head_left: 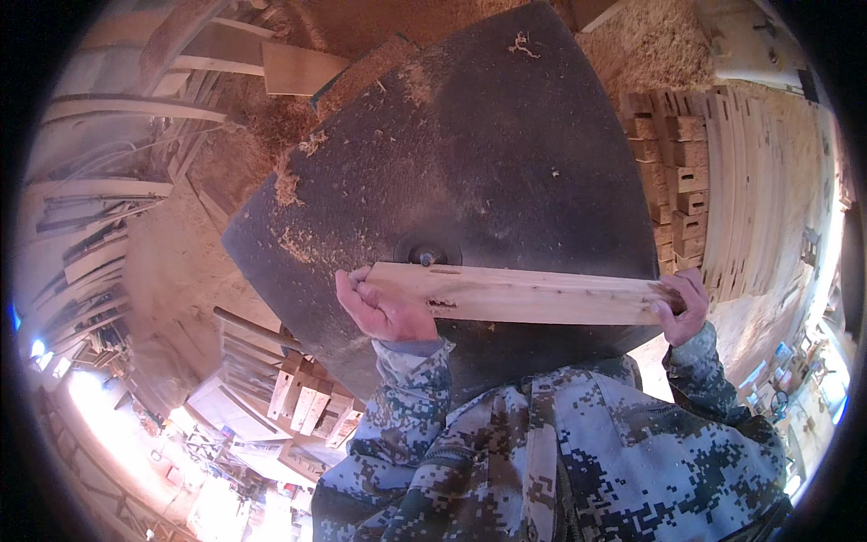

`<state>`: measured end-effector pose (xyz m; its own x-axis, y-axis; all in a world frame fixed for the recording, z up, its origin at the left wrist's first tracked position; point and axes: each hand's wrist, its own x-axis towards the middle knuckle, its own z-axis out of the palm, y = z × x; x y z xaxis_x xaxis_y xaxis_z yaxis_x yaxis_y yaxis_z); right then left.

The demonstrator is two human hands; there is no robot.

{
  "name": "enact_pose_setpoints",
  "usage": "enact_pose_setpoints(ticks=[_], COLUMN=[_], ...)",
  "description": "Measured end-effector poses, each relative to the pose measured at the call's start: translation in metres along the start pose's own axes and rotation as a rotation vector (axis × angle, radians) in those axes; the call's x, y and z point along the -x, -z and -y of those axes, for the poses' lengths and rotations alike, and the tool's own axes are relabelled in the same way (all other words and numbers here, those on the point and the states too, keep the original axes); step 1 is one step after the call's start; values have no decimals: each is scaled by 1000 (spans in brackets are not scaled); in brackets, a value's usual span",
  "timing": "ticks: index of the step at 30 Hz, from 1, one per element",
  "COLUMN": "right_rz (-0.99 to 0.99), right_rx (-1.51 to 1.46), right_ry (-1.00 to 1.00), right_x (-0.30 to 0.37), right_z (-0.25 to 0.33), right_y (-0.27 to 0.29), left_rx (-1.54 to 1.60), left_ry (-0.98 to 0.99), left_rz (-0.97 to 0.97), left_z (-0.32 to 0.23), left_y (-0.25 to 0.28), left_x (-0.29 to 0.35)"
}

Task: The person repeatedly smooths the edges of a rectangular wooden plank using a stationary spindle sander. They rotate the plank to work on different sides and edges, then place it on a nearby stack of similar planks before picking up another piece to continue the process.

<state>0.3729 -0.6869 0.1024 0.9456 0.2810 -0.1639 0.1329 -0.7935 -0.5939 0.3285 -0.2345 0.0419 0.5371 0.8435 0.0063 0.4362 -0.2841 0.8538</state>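
Note:
A pale wooden board (542,296) with a few dark knots lies crosswise in front of me, over the near part of a dark machine table (506,163). My left hand (386,307) is closed around its left end, with the fingers curled at the far edge. At the other end, my right hand (684,307) grips the board beside a dark knot, thumb on the near side. Just beyond the board's left half, a round spindle (426,255) stands up from an opening in the table. Wood shavings (298,244) are scattered along the table's left side.
Slotted wooden pieces (691,190) are stacked right of the table, beside long upright boards (736,190). More cut pieces (312,397) stand at the lower left. Curved boards (95,257) lean along the far left. Sawdust (664,45) covers the floor behind the table.

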Motion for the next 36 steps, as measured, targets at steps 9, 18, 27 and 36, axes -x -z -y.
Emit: enact_pose_setpoints(ticks=[9,18,27,36], right_rz=[8,-12,-18,-47], right_rx=[-34,-57,-74,-45], right_ry=[71,46,14,50], right_x=[-5,2,-4,-12], right_z=[15,42,45,51], right_y=[-4,-21,-24,-23], left_rx=[-4,132,109,163], left_ry=[91,231,202,224], left_rz=[-30,-59,-102,-122], left_z=[-14,-9,3,-1], left_y=[9,13,10,7], left_x=[-10,-29,-39,-45])
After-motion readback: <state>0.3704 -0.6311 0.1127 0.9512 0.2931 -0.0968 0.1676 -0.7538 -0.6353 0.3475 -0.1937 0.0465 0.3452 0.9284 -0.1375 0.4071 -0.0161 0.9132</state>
